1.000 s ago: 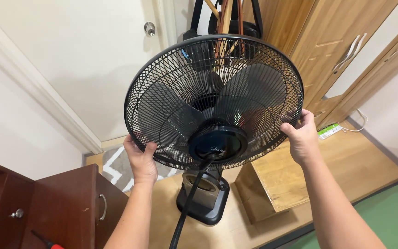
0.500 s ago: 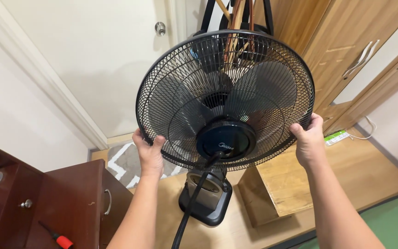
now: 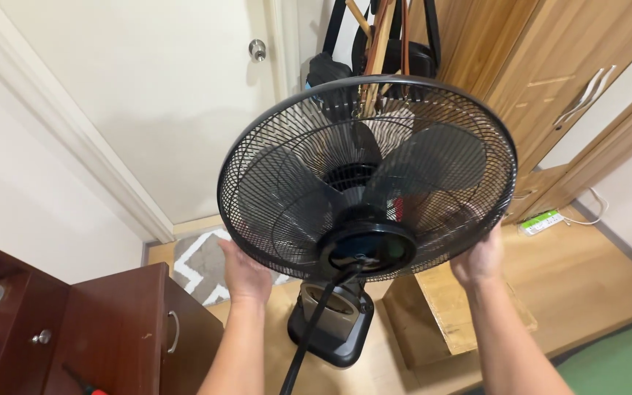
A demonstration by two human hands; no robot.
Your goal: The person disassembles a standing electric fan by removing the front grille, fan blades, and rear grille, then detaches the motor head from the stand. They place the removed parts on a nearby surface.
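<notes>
Fan head (image 3: 367,183) held between left hand (image 3: 245,274) and right hand (image 3: 479,260).

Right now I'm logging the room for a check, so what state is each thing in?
Fan: blades still, head tilted, held at the guard's lower rim.
Left hand: gripping the guard's lower left edge.
Right hand: gripping the guard's lower right edge.
Door: shut.
Brown cabinet: door shut.
Wardrobe: doors shut.
Bags: hanging behind the fan.
</notes>
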